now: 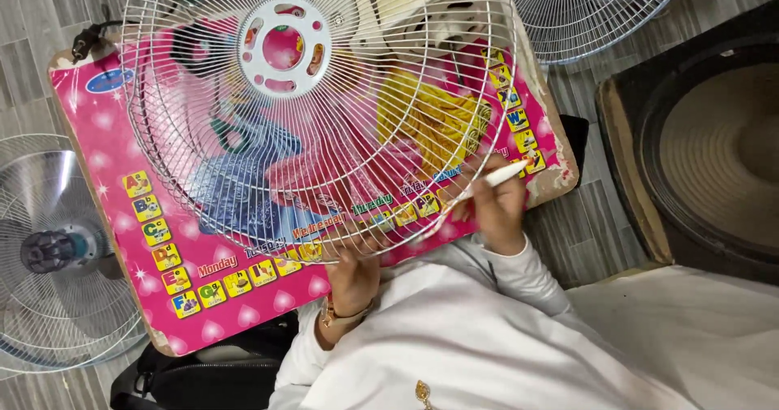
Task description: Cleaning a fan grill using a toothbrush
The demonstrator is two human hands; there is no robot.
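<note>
My right grip (497,207) is closed around a white pen (487,180), fingers pinched together on its lower part, and my left grip (353,272) is closed on the near rim of the guard (316,110), the round white wire fan grille. The guard lies flat on the pink board (105,183), a picture board with letter tiles that serves as my worktop, and covers most of its middle. Its white hub ring (284,46) sits toward the far side of the board.

The pen's long axis runs slantwise, from my right hand up and outward toward the board's right edge, with its other end pointing in at the guard's near rim, just beside the wires. I cannot tell whether the tip touches the wire. So the guard lies ahead and to the left of my right hand, and that hand is the nearer one to the rim's right part; my left holds the rim further along, toward the board's middle.

Off the board's left edge stands a grey fan (57,248); beyond its far right corner, a blue-rimmed grille (596,12).
</note>
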